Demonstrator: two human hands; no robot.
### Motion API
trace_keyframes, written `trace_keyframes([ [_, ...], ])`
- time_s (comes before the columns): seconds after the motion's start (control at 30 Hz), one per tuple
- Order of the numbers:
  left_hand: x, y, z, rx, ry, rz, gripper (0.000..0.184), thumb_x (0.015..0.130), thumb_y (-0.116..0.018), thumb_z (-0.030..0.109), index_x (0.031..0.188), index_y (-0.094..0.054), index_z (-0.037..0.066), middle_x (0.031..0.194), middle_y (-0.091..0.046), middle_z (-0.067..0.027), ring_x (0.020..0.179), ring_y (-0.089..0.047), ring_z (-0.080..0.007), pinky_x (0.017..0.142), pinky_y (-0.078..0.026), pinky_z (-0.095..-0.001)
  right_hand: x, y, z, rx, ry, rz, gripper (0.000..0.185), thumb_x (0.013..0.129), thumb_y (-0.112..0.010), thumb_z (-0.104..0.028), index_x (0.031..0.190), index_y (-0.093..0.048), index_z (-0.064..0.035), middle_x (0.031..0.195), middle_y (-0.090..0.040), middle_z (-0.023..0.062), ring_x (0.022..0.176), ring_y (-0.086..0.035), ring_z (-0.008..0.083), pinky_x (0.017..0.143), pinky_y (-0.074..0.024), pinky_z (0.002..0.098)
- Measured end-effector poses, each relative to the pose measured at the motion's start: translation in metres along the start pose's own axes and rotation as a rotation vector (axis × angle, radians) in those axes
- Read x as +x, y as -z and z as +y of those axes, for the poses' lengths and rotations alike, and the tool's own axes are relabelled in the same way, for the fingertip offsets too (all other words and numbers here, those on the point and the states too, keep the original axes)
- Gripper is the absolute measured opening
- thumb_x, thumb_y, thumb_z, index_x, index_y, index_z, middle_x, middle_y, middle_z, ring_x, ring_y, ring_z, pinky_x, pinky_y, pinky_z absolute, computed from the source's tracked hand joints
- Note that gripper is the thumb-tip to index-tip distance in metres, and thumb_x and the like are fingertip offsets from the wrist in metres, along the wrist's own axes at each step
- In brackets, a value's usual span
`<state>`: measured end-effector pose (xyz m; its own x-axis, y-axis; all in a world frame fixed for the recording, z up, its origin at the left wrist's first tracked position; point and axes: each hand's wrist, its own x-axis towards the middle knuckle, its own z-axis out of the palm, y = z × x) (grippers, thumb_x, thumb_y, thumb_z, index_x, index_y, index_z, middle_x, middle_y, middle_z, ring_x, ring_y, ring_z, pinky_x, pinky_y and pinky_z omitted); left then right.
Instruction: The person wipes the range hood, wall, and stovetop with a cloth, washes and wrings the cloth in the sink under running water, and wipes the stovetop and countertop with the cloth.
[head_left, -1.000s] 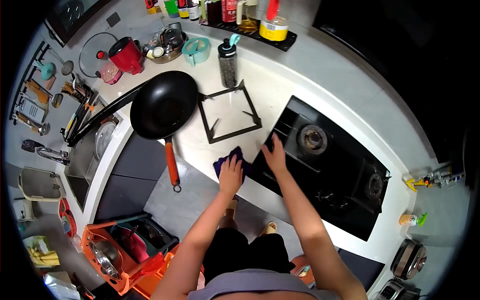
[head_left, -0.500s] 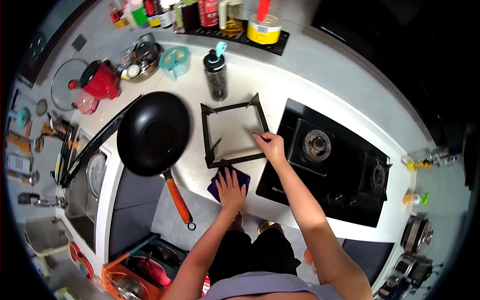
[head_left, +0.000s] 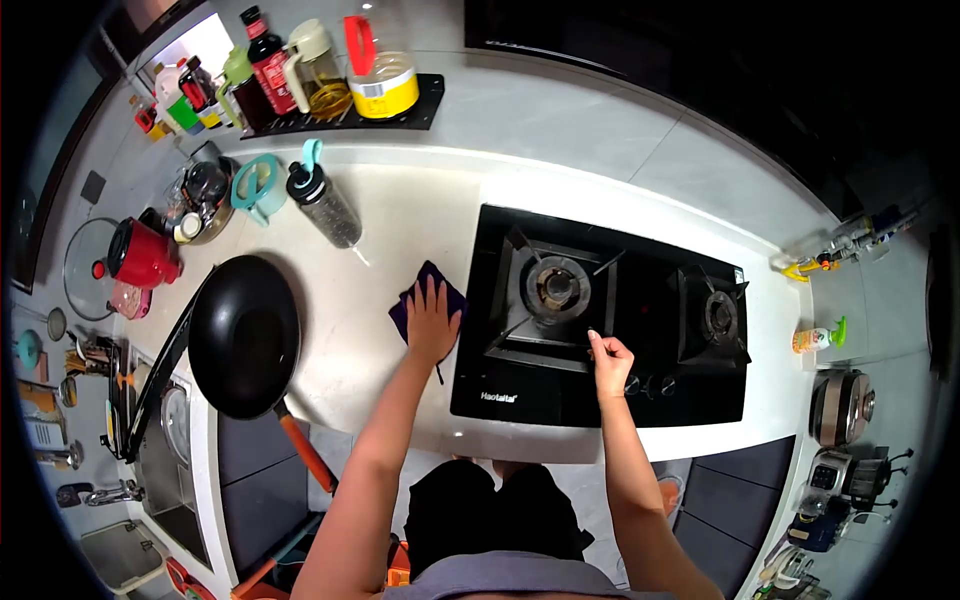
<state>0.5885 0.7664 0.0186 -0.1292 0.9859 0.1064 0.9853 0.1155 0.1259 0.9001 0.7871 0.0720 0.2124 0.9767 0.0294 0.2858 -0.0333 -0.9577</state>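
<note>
My left hand (head_left: 432, 322) lies flat with fingers spread on a dark purple cloth (head_left: 400, 312), which is on the pale countertop (head_left: 340, 310) just left of the stove. My right hand (head_left: 612, 365) is closed in a pinch at the near right corner of a square black pan support (head_left: 545, 355), on one of its upright prongs. This support sits around the left burner (head_left: 556, 287) on the black gas hob (head_left: 640, 390). A second pan support (head_left: 685, 318) frames the right burner (head_left: 720, 313).
A black wok (head_left: 240, 335) with an orange handle (head_left: 305, 452) rests at the counter's left, its handle past the front edge. Behind stand a water bottle (head_left: 330, 212) and a teal jug (head_left: 258, 188). Bottles line a wall shelf (head_left: 430, 100). A spray bottle (head_left: 818, 338) stands right.
My right hand has moved the pan support from the counter onto the left burner. My left hand and the cloth have shifted across the counter toward the hob. The view has turned right.
</note>
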Motion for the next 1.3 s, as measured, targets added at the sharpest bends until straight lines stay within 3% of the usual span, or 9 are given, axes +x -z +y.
trace_keyframes([
  [0.43, 0.035, 0.001, 0.004, -0.024, 0.062, -0.066, 0.066, 0.087, -0.044, 0.037, 0.138, -0.02, 0.002, 0.145, -0.015, -0.0186, 0.13, -0.017, -0.039, 0.105, -0.015, -0.0493, 0.04, -0.005, 0.051, -0.051, 0.029, -0.062, 0.033, 0.078, -0.069, -0.015, 0.054, -0.051, -0.001, 0.05, -0.049, -0.0035, 0.049, -0.039, 0.0025, 0.047, -0.0324, 0.0198],
  [0.6, 0.091, -0.016, -0.003, 0.011, 0.103, 0.028, 0.065, 0.089, -0.042, 0.04, 0.138, -0.021, 0.002, 0.144, -0.018, -0.0175, 0.129, -0.021, -0.0372, 0.104, -0.019, -0.0481, 0.038, 0.0, 0.045, -0.151, 0.099, -0.119, 0.034, 0.08, -0.066, -0.016, 0.055, -0.051, 0.0001, 0.049, -0.051, -0.0009, 0.049, -0.043, 0.0029, 0.047, -0.0351, 0.0202],
  [0.7, 0.158, -0.03, -0.017, -0.029, -0.003, 0.018, 0.058, 0.091, -0.039, 0.037, 0.137, -0.025, 0.005, 0.144, -0.021, -0.0136, 0.13, -0.021, -0.0343, 0.105, -0.019, -0.046, 0.039, 0.01, 0.022, -0.277, 0.221, -0.161, 0.014, 0.081, -0.06, -0.012, 0.073, -0.057, -0.0007, 0.072, -0.058, 0.0057, 0.065, -0.053, 0.0127, 0.061, -0.0423, 0.0245],
  [0.77, 0.199, -0.037, -0.028, -0.137, -0.264, 0.128, 0.046, 0.091, -0.041, 0.027, 0.132, -0.036, 0.007, 0.14, -0.03, -0.0116, 0.123, -0.032, -0.0353, 0.101, -0.027, -0.0459, 0.038, 0.014, 0.011, -0.319, 0.338, -0.017, 0.012, 0.08, -0.057, -0.012, 0.087, -0.057, -0.0021, 0.089, -0.057, 0.0128, 0.086, -0.054, 0.0284, 0.078, -0.0421, 0.0335],
  [0.8, 0.218, -0.035, -0.029, -0.181, -0.386, 0.104, 0.045, 0.09, -0.042, 0.024, 0.131, -0.037, 0.007, 0.139, -0.032, -0.0117, 0.122, -0.034, -0.0355, 0.1, -0.028, -0.046, 0.037, 0.018, 0.004, -0.285, 0.267, -0.014, 0.017, 0.082, -0.053, -0.014, 0.094, -0.056, -0.0019, 0.095, -0.056, 0.0145, 0.092, -0.051, 0.0305, 0.085, -0.0395, 0.036],
  [0.87, 0.253, -0.036, -0.03, -0.285, -0.575, 0.023, 0.044, 0.087, -0.045, 0.016, 0.13, -0.038, 0.009, 0.137, -0.034, -0.0119, 0.12, -0.036, -0.0364, 0.1, -0.029, -0.0464, 0.035, 0.022, -0.002, -0.281, 0.285, 0.052, 0.016, 0.082, -0.053, -0.012, 0.093, -0.056, -0.0012, 0.094, -0.057, 0.0138, 0.091, -0.052, 0.0295, 0.084, -0.04, 0.0358],
  [1.17, 0.322, -0.04, 0.007, -0.123, -1.092, -0.224, 0.055, 0.082, -0.052, 0.011, 0.134, -0.034, 0.01, 0.14, -0.032, -0.009, 0.126, -0.033, -0.0315, 0.102, -0.03, -0.0407, 0.089, 0.03, -0.013, -0.284, 0.339, 0.002, 0.014, 0.079, -0.053, -0.006, 0.091, -0.056, -0.0015, 0.093, -0.057, 0.0143, 0.09, -0.053, 0.0287, 0.082, -0.0414, 0.0346],
  [1.23, 0.324, -0.035, 0.042, -0.12, -1.048, -0.35, 0.065, 0.081, -0.053, 0.01, 0.138, -0.024, 0.011, 0.144, -0.024, -0.0087, 0.13, -0.027, -0.0314, 0.106, -0.025, -0.0395, 0.114, 0.032, -0.019, -0.24, 0.375, -0.029, 0.013, 0.079, -0.053, -0.005, 0.091, -0.056, -0.0017, 0.092, -0.057, 0.0137, 0.089, -0.053, 0.0282, 0.081, -0.0416, 0.0342],
  [1.3, 0.323, -0.04, 0.068, -0.132, -1.054, -0.322, 0.064, 0.08, -0.052, 0.009, 0.138, -0.024, 0.011, 0.144, -0.023, -0.0086, 0.13, -0.026, -0.0321, 0.106, -0.024, -0.04, 0.138, 0.038, -0.019, -0.218, 0.401, -0.062, 0.013, 0.078, -0.054, -0.003, 0.091, -0.056, -0.002, 0.092, -0.057, 0.0127, 0.088, -0.053, 0.0275, 0.08, -0.0418, 0.0334],
])
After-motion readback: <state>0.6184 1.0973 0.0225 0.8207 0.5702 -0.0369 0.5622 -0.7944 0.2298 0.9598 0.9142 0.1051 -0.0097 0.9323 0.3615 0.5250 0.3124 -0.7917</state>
